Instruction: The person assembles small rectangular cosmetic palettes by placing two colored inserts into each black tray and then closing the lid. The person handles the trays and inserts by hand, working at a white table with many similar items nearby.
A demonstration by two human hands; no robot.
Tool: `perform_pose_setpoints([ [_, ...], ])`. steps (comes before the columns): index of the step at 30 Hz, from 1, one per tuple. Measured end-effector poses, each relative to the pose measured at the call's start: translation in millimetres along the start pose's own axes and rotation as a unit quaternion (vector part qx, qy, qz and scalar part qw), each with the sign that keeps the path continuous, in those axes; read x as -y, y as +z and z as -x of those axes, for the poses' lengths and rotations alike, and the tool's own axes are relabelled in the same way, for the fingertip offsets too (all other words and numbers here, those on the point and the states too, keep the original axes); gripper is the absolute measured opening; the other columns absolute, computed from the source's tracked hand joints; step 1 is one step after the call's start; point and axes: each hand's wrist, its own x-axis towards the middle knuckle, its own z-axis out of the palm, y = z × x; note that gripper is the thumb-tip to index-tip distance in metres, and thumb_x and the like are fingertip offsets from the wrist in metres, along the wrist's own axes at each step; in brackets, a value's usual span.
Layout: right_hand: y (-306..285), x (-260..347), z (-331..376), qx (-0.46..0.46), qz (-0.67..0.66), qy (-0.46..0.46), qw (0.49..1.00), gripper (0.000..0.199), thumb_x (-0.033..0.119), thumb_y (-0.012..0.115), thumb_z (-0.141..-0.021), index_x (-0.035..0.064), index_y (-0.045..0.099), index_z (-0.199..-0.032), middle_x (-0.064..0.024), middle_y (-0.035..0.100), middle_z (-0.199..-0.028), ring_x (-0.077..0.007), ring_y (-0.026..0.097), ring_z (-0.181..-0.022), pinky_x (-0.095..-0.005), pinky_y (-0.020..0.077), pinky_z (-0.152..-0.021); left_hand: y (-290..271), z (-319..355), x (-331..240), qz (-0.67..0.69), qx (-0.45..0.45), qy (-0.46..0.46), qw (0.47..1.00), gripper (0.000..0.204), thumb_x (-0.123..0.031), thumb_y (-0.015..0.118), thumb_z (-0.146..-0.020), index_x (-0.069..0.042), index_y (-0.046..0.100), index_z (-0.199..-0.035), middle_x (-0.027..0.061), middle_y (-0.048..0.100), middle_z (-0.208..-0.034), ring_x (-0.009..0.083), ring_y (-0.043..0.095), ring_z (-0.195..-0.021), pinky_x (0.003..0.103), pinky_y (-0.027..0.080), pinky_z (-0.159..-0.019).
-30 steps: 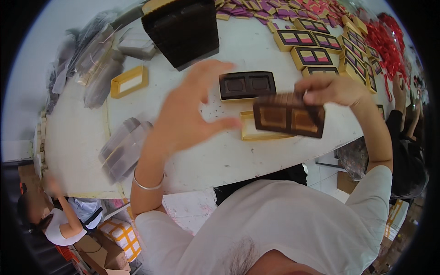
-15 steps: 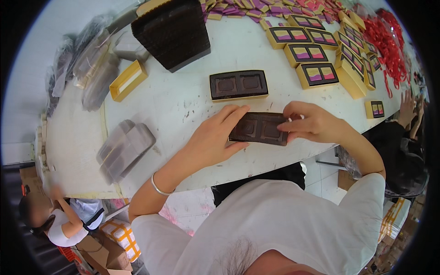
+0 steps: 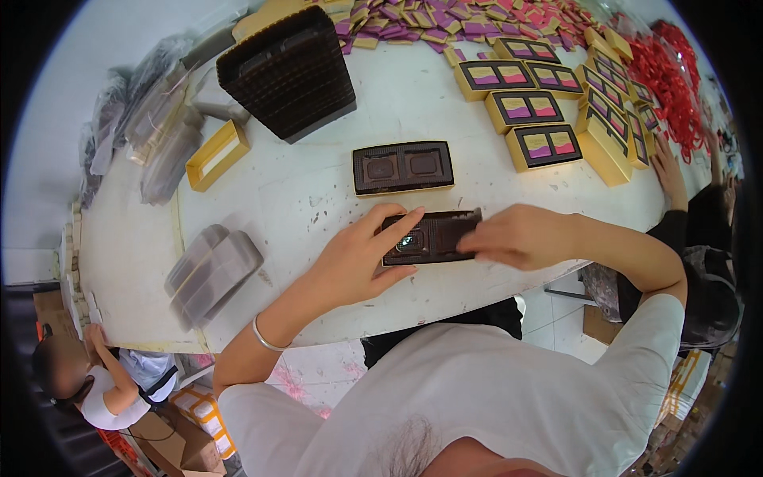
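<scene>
Close to the front edge of the white table (image 3: 298, 226), as the head view shows, one dark brown tray (image 3: 435, 236) lies flat between my two hands. My left hand (image 3: 367, 253) is spread over its left end, with the fingers on the far side and the thumb along the near side, so it holds the tray from both edges. On this wrist I wear a silver bracelet (image 3: 265, 335). My right hand (image 3: 518, 237) is at the right end of the tray with bent fingers, but they are blurred, and I cannot tell if they pinch the rim or only press it. Just beyond stands a gold box (image 3: 405, 191) with a similar tray inside, both of its hollows unfilled. Farther to the left there is a tall stack of dark trays (image 3: 290, 79), and beside it a gold frame (image 3: 226, 162). Nearer to my left forearm lie some clear plastic covers (image 3: 213, 274). On the right side, filled boxes (image 3: 544, 147) carry purple and pink pieces, close to a heap of red ribbon (image 3: 675, 87). Next to these boxes, another person's hand (image 3: 669, 171) rests at the table edge.
</scene>
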Motion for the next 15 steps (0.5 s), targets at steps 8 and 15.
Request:
perform_pose_setpoints([
  [8, 13.6, 6.1, 2.2, -0.164, -0.242, 0.249, 0.923, 0.01, 0.004, 0.062, -0.087, 0.0002, 0.06, -0.096, -0.0041, 0.059, -0.076, -0.0105, 0.055, -0.067, -0.0254, 0.0434, -0.056, 3.6, 0.3, -0.4, 0.008, -0.017, -0.009, 1.0, 0.071, -0.019, 0.077, -0.071, -0.007, 0.046, -0.134, 0.0123, 0.048, -0.121, 0.0292, 0.058, -0.093, 0.034, 0.05, -0.076],
  [15, 8.8, 0.9, -8.2, -0.104, -0.382, 0.371, 0.84, 0.01, 0.006, 0.06, -0.088, -0.0003, 0.054, -0.092, -0.004, 0.053, -0.065, -0.011, 0.051, -0.056, -0.0252, 0.04, -0.052, 11.8, 2.1, -7.3, 0.005, -0.062, -0.014, 0.998, 0.068, -0.019, 0.076, -0.072, -0.008, 0.047, -0.132, 0.0117, 0.048, -0.118, 0.0277, 0.059, -0.088, 0.033, 0.051, -0.072],
])
